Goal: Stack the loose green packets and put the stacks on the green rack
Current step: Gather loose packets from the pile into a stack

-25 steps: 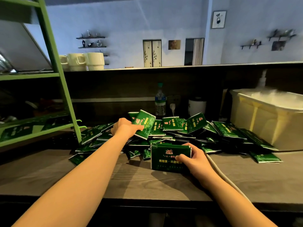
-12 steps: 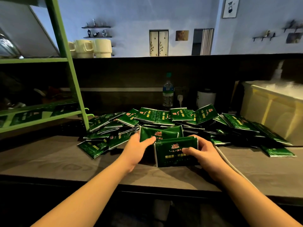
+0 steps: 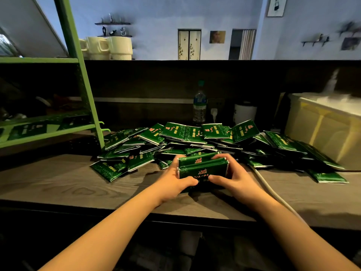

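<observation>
1. Two hands now close on one small stack; a second ago the left hand (image 3: 173, 181) was out in the pile taking a single packet, which has since been brought in against the packets on the right.
2. Green rack (image 3: 82, 90), far left: its lower shelf already carries some flat green packets, blurred. No stack from this round is on it yet.
3. Left hand: curled round the stack's left end, thumb across the front face, fingers behind.
4. Stack (image 3: 203, 169), centre front of the surface (image 3: 58, 184): several green packets standing on edge, just before the pile, clamped between both hands. Exact count unclear.
5. Right hand (image 3: 230, 178): curled round the right end, thumb in front, mirroring the left.
6. Pile of loose packets (image 3: 195, 137), behind the stack and spreading right: large and unsorted.
7. Judgement: the stack has gained one packet and is being squared; most of the task remains.
</observation>
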Demonstrator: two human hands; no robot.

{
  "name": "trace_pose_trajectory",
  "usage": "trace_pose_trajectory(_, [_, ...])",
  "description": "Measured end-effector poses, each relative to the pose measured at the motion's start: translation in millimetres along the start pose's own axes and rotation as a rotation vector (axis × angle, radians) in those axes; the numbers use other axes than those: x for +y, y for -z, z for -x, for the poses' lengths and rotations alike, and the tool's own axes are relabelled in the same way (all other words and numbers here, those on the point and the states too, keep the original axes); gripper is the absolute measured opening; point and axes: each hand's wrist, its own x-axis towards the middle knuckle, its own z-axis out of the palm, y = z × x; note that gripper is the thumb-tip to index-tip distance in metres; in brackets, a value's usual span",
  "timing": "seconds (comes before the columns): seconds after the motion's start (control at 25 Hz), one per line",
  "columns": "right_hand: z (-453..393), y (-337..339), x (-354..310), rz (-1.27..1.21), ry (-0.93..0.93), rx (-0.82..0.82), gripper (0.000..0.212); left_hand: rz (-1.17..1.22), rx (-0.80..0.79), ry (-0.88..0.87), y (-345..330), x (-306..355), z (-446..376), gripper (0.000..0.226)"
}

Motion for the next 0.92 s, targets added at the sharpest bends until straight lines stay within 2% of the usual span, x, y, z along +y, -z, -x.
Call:
trace_pose_trajectory(0.08, [-0.4, 0.7, -0.7, -0.006, -0.032, 0.023, 0.087, -0.069, 0.052, -0.018, 4.2, 1.2, 0.6, 0.061])
trace_pose_trajectory(0.16, [-0.2, 0.1, -1.5, 0.024, -0.070, 0.023, 0.097, -0.083, 0.108, -0.065, 8.7, 1.1, 3.3, 0.062])
trace_pose_trajectory(0.24, [0.0, -1.1, -2.3, 0.045, -0.083, -0.013, 0.091, -0.101, 0.081, -0.065, 10.0, 2.2, 5.7, 0.064])
trace_pose_trajectory(0.36, [2.0, -2.7, -7.1, 0.049, -0.072, -0.021, 0.069, -0.138, -0.021, -0.029, 4.7, 3.9, 8.5, 0.065])
trace_pose_trajectory(0.48, [2.3, -2.3, -9.7, 0.023, -0.060, 0.079, 0.041, -0.156, -0.007, -0.058, 5.0, 1.3, 7.0, 0.059])
trace_pose_trajectory(0.6, [2.3, -2.6, -10.5, -0.005, -0.085, 0.077, 0.037, -0.145, 0.037, -0.121, 8.5, -2.2, 5.1, 0.056])
trace_pose_trajectory(0.68, [2.8, -2.5, -11.2, -0.014, -0.084, 0.079, 0.036, -0.078, 0.098, -0.194, 7.7, -2.1, 7.2, 0.051])
trace_pose_trajectory(0.8, [3.2, -1.1, -12.1, 0.003, -0.083, 0.090, 0.035, 0.061, 0.354, -0.330, 15.9, 3.8, 5.5, 0.030])
trace_pose_trajectory(0.92, [3.8, -1.4, -13.9, 0.011, -0.084, 0.096, 0.034, -0.059, 0.497, -0.391, 36.2, 11.8, -6.2, 0.020])
